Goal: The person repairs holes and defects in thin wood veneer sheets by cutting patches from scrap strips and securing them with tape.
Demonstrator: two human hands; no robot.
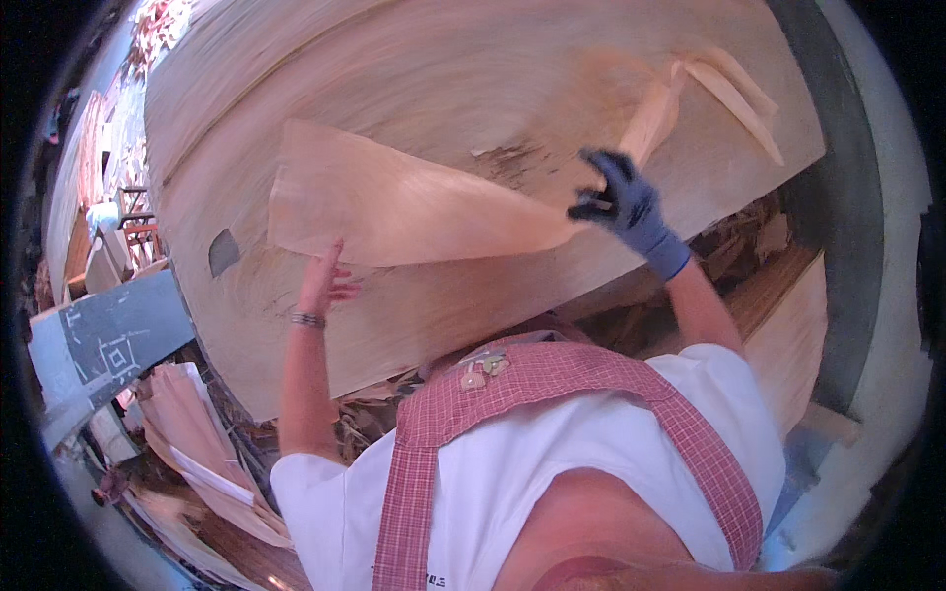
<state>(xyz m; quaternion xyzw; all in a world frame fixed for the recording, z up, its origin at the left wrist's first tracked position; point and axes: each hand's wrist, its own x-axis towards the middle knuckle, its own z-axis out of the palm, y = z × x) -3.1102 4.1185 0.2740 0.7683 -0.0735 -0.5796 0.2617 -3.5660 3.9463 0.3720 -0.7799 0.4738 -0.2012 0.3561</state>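
A loose, pale tan sheet of wood veneer [394, 202], wide on the left and tapering to the right, lies over a large veneer sheet [414, 315]. My left hand [328, 281], bare with a band at the wrist, has its fingers stretched out at the loose piece's near left edge; whether they touch it I cannot tell. Near the tapered right end is my right hand [626, 205] in a grey-blue glove with dark fingertips. Its thumb and fingers curve apart with nothing seen between them. Beyond the glove, a curled veneer strip [655, 113] rises from the surface.
The large sheet has a small grey patch [225, 253] at left and dark, rough marks [517, 163] near its middle. A blue-grey board with chalk marks [113, 340] stands on the left. Below it are stacked veneer sheets [192, 424]. Veneer scraps [734, 251] lie beneath the right edge.
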